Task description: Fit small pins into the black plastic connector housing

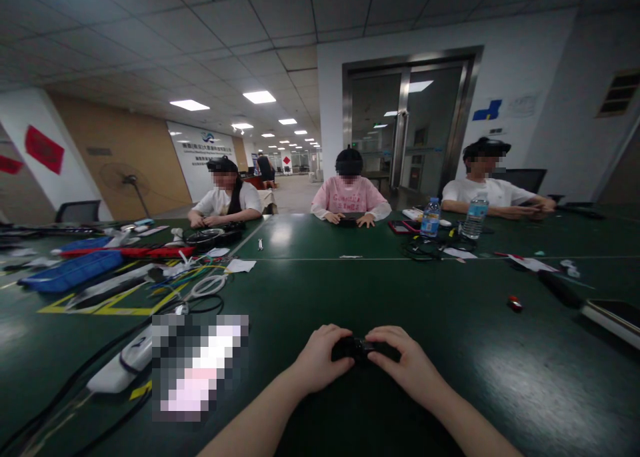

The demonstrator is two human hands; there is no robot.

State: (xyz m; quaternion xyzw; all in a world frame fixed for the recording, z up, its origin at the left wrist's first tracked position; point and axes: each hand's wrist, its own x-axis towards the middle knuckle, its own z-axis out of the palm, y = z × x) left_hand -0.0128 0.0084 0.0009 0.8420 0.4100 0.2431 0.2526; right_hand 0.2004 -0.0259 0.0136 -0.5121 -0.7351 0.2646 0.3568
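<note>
A small black object [359,347] is held between my two hands, low over the green table near its front edge. My left hand [323,358] grips its left end, thumb below and fingers above. On the right end, my right hand [401,360] closes with its thumb and fingertips. What the object is cannot be made out, and parts of it are hidden by the fingers. The fingertips of the two hands are a short gap apart.
On the green table [280,297], a white power strip [123,367], cables and a blue tray [75,271] lie left. A small red item [515,303] and a boxy device [613,320] lie right. Bottles [430,218] stand farther back. Three people sit across.
</note>
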